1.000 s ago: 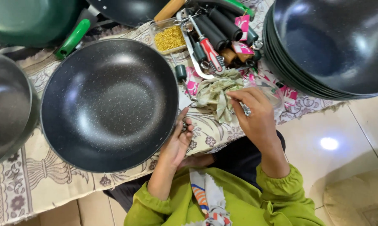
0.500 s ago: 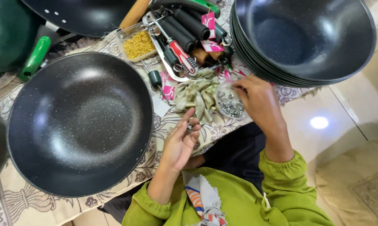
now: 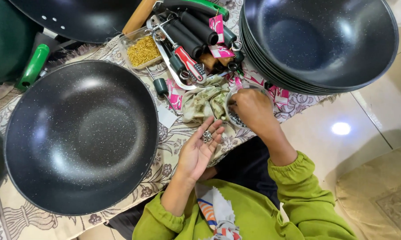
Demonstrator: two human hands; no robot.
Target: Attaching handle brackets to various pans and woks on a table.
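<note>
Wok in front of you (image 3: 80, 138): black, with fine pale speckles all over the inside.
Stacked woks (image 3: 318, 42): dark blue-black, the same light speckling.
Your sleeves (image 3: 298, 195): bright yellow-green.
Cloth (image 3: 165, 164) under everything: beige, printed with brown flowers and leafy scrolls.
Tags (image 3: 217, 27): hot pink with white marks.
Screwdriver (image 3: 189, 62): red handle with black grip.
Handles (image 3: 189, 33): matte black, one lying by a brown wooden one (image 3: 139, 17).
Handle at far left (image 3: 33, 66): glossy green.
Tray of small pieces (image 3: 142, 50): golden yellow.
Small parts in your left hand (image 3: 198, 149): silver-grey metal (image 3: 206, 135).
</note>
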